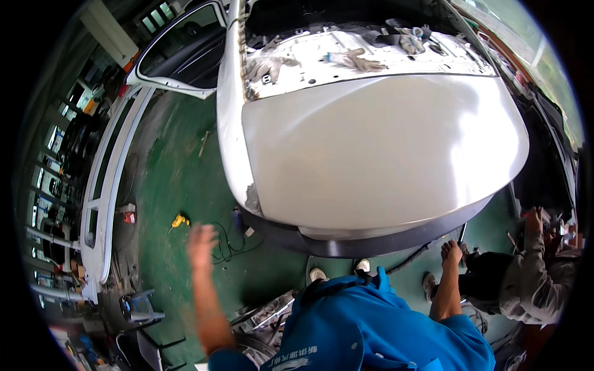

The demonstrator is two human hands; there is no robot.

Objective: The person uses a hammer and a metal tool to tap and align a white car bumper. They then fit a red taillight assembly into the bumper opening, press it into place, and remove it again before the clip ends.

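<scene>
My left hand (202, 246) is out over the green floor at the left, smeared by motion, so its finger shape is unclear. No object shows in it. On the right, my right hand (451, 252) hangs below the car's rear corner with its fingers curled in; I see nothing in it. In front of me stands a car body with a pale beige trunk lid (383, 148), closed, above a dark rear bumper (346, 247). Neither hand touches the car. Several grey work gloves (356, 60) lie on the bare white metal behind the lid.
A yellow power drill (180, 221) and a black cable (230, 250) lie on the floor at left. Farther left are a long white body panel (117, 167) and a small stool (142, 307). Another person (538, 272) is close on my right. The car's door (185, 49) stands open.
</scene>
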